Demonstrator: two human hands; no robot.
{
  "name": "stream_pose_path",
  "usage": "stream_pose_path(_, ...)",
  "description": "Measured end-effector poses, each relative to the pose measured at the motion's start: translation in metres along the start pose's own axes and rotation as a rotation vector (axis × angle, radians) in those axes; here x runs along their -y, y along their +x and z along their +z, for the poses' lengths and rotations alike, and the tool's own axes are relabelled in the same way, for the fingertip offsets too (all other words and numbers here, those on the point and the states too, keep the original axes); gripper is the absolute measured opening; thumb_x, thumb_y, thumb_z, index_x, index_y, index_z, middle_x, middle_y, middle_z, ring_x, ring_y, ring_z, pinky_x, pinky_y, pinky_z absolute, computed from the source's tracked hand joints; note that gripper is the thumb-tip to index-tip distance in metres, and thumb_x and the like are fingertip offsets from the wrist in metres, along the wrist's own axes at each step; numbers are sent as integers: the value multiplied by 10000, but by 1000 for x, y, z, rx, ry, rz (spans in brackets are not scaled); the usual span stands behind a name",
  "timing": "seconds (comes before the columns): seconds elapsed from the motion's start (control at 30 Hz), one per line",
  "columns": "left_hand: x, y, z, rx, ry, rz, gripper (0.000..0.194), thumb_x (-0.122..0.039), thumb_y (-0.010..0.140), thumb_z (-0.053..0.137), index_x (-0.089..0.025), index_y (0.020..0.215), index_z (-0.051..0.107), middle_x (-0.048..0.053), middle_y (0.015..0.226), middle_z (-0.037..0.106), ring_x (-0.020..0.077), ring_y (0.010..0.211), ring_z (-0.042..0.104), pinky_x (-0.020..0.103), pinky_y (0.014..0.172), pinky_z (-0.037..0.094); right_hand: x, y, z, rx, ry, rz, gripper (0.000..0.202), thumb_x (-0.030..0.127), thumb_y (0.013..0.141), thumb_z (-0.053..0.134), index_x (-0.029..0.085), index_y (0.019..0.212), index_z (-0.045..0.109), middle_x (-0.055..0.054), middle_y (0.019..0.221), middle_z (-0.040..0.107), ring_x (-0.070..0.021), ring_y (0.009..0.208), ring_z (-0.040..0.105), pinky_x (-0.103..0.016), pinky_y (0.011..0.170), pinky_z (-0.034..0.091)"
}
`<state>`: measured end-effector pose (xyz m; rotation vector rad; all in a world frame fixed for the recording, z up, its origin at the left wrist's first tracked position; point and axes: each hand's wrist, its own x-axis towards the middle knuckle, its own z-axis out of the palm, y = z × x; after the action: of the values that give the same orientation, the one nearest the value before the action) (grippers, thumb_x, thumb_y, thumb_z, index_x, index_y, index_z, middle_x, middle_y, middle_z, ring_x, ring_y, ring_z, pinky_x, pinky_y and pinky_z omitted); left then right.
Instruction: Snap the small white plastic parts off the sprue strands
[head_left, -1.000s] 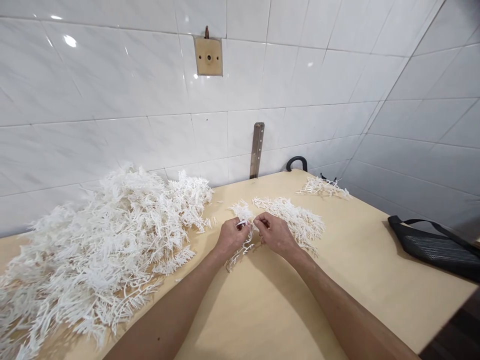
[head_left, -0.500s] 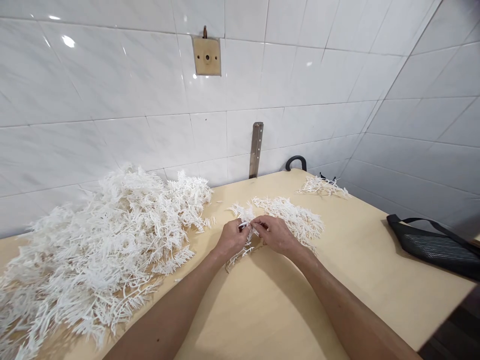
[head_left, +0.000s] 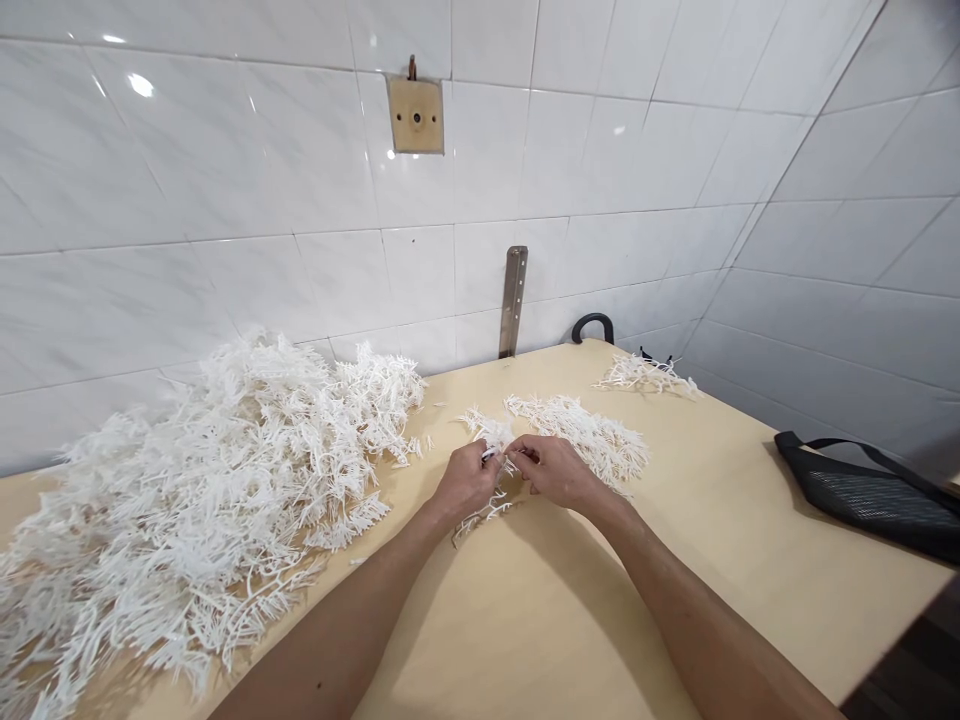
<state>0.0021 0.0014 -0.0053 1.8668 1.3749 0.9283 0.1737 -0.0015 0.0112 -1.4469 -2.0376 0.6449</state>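
1. Since the earlier frame, the right hand (head_left: 559, 472) has eased slightly to the right, its fingertips a little farther from those of the left hand (head_left: 466, 482).
2. Both hands meet closely over the worktop (head_left: 585, 620), near each other.
3. Left thumb and forefinger are closed on white strands (head_left: 492, 430), which spread behind the hands and trail below them.
4. Right thumb and forefinger pinch at the same strands; the exact contact is too small to tell.
5. Just behind the right hand lies a small white heap (head_left: 592, 435); a large white pile (head_left: 247, 490) covers the worktop's left side.
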Motion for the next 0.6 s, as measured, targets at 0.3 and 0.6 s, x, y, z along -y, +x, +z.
stream_pose_path(0.3, -1, 3, -3, 50, -8, -30, 186, -287, 849, 475, -176, 712, 533, -2, 654, 555, 141, 635, 463, 259, 592, 331, 1, 2, 13, -169, -182, -87, 239, 213, 887, 470, 186, 755, 668, -25, 719, 678, -149, 632, 567, -258, 602, 360)
stream_pose_path(0.6, 5, 5, -2, 29, -171, 10, 182, -291, 819, 491, -157, 739, 586, -10, 645, 553, 127, 629, 466, 238, 586, 340, -24, 14, 14, -528, -245, 71, 174, 194, 829, 482, 181, 758, 641, -63, 760, 686, -192, 701, 604, -294, 687, 413)
